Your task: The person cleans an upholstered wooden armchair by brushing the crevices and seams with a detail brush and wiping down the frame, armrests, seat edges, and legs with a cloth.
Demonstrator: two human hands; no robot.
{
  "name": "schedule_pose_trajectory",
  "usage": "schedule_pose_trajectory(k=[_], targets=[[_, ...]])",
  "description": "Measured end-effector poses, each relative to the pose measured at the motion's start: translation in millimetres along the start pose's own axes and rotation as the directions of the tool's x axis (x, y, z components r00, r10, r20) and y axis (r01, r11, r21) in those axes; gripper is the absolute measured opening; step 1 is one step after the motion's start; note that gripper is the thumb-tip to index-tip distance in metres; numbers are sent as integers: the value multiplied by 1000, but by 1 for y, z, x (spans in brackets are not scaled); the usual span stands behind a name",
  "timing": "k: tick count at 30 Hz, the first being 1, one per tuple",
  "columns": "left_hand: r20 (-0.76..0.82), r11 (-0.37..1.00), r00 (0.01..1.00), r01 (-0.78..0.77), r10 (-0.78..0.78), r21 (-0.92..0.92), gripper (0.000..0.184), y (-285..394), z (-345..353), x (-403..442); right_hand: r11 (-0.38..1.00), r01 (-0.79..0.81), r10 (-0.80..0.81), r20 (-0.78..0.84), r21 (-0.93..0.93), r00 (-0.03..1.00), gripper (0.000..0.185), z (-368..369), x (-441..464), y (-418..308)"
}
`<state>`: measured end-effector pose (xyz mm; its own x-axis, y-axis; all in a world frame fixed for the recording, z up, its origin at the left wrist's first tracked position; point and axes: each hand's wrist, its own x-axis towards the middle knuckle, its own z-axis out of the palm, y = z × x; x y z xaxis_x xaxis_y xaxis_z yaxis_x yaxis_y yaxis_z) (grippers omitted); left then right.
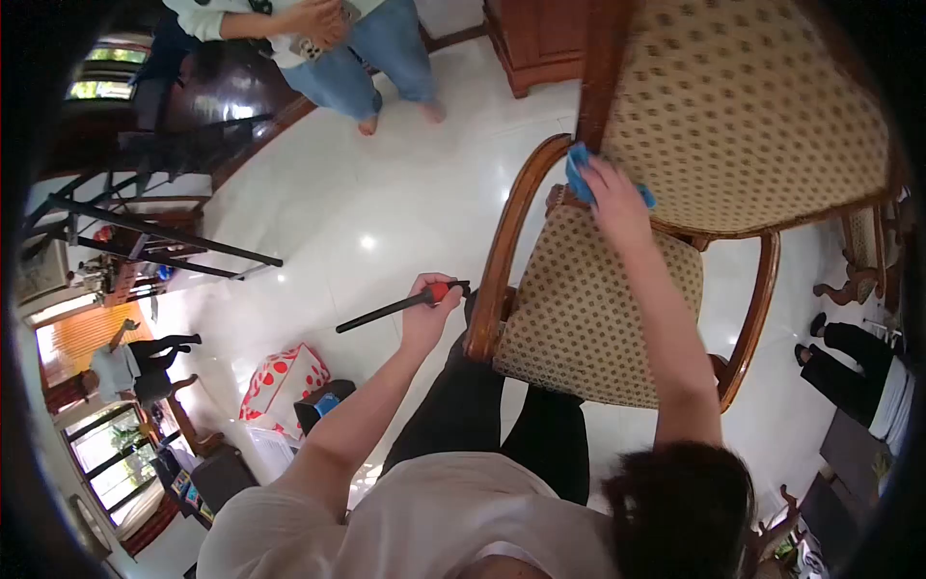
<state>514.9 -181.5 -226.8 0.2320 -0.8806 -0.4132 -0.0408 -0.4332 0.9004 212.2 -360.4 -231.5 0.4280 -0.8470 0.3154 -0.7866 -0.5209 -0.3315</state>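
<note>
In the head view, my right hand (619, 198) presses a blue cloth (579, 174) against the wooden armchair (503, 241), where the backrest meets the seat. The cloth shows on both sides of my fingers. My left hand (431, 307) is closed around a slim black stick-like tool with a red section (381, 314). Its long thin end points left, and its short dark end is near the chair's left armrest. What kind of tool it is, I cannot make out. Patterned beige fabric covers the seat (588, 309) and the backrest (743, 116).
A barefoot person (371, 58) stands ahead, holding a phone. Other people are at the left (135, 367) and right (858, 376). A red-and-white bag (285, 386) rests on the shiny tiled floor (405, 193). A wooden cabinet (535, 43) stands behind the chair.
</note>
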Motion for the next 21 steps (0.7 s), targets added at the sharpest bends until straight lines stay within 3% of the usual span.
schedule_pose_trajectory(k=[1,4,5,7,8,10,11,13,15,19,21], targets=[[0,1000,1000,21,-21,-14,22,-4,-7,3,1000,2,-2,25,-4,1000,38,12,14,1],[-24,997,1000,13,-15,-74,23,-18,-40,19,984,-50,106,340,-171,934,36,44,30,-1],[-18,996,999,34,-36,-85,23,-24,-52,25,983,-50,112,361,-178,926,36,64,15,-3],[-64,992,994,82,-88,-92,22,-31,-72,28,950,274,-130,605,-151,786,44,106,-43,-5],[-59,990,993,93,-99,-106,22,-35,-80,33,948,278,-126,618,-156,776,44,102,-57,-22],[-100,991,991,78,-89,-111,22,-43,-92,38,988,-134,96,389,72,916,55,87,-70,-60],[-125,991,988,76,-90,-112,21,-46,-97,35,990,-123,83,411,70,908,55,80,-60,-62],[-119,985,983,124,-139,-120,22,-50,-102,38,965,-259,257,-27,-50,966,59,57,-25,-61],[-113,979,982,130,-149,-156,22,-49,-96,40,962,-221,227,23,-161,974,60,30,21,-49],[-104,960,979,149,-178,-235,23,-51,-74,44,971,-141,177,186,-191,966,63,49,38,-31],[-115,940,970,175,-216,-292,24,-49,-65,42,998,10,9,289,-63,957,65,68,9,-41]])
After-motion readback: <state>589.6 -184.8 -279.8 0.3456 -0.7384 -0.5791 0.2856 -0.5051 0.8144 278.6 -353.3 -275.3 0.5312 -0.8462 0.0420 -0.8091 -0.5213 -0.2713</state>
